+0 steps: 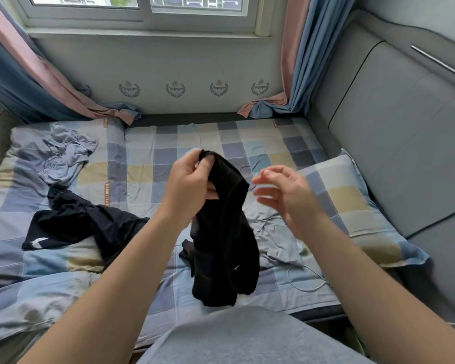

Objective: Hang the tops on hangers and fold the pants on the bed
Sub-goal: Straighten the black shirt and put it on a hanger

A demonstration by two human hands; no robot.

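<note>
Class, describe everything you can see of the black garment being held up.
The black garment is soft, matte fabric with a small white logo low down. The left hand pinches its top edge, so it hangs bunched and creased over the bed. The right hand hovers beside it, not touching.

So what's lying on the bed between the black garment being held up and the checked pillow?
In the head view, a crumpled light grey garment lies between the black garment and the pillow, with a thin white cord looped at its near side.
</note>
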